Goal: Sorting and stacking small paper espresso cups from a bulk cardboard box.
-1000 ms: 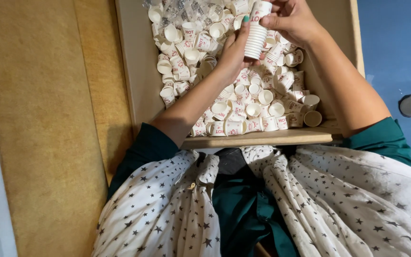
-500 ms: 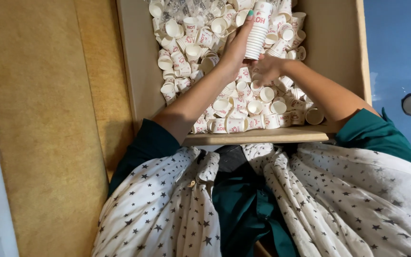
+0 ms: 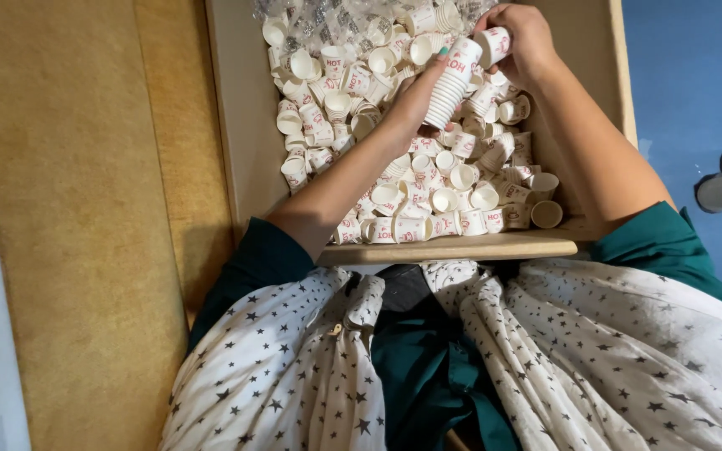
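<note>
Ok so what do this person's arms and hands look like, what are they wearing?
Both forearms are bare. Dark green sleeves end near the elbows: the left sleeve and the right sleeve. The left hand shows teal polish on a fingernail; the right hand shows no rings or glove. Over the green top hangs a white garment with small dark stars. No watch or bracelet is visible.

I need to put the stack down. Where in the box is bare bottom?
Bare cardboard box floor runs along the left wall beside the loose paper cups. Everywhere else is crowded, thickest under the left hand with the cup stack and the right hand.
</note>
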